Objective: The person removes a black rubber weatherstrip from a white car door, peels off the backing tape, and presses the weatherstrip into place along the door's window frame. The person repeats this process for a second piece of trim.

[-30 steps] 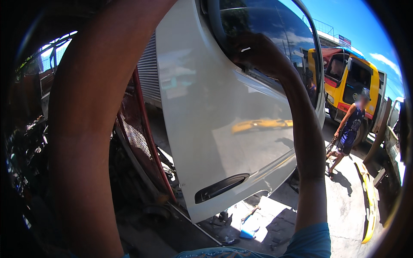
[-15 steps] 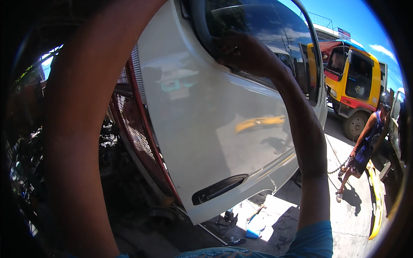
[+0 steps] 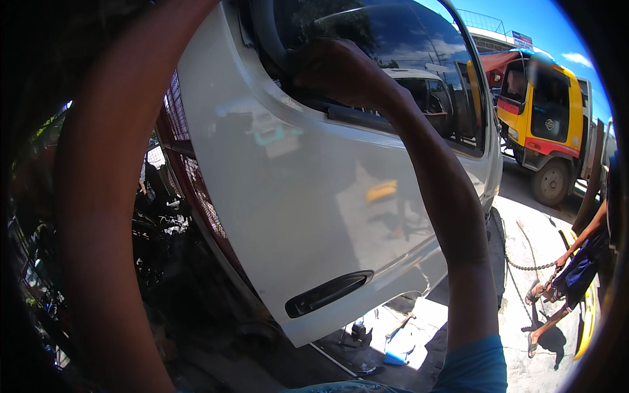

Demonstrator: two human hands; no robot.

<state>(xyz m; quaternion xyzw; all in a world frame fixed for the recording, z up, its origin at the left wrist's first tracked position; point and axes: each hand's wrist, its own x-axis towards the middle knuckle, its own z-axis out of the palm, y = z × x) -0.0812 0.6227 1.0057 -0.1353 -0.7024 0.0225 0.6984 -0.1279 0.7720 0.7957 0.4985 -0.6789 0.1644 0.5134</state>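
Observation:
A white vehicle door [image 3: 288,223] stands tilted before me, with a dark window [image 3: 419,65] set in it. At the window's lower left corner, a black rubber seal [image 3: 262,46] runs along the frame. My right hand [image 3: 344,72] is at this corner, its fingers curled in against the rubber seal; the fingertips are in deep shade. My left arm rises along the left side and leaves the view at the top, so the left hand is hidden. Low on the door is a black handle [image 3: 327,293].
Behind the door on the left is a dark red mesh frame [image 3: 187,177]. A yellow truck [image 3: 547,111] stands at the right. Nearer, a person [image 3: 583,262] holds a chain [image 3: 531,266]. Below the door, a blue object [image 3: 396,357] and a hammer-like tool [image 3: 401,326] lie on the ground.
My view has shifted, so the door sits further left. My right hand stays at the window corner, fingers closer against the seal. The person with the chain has come nearer.

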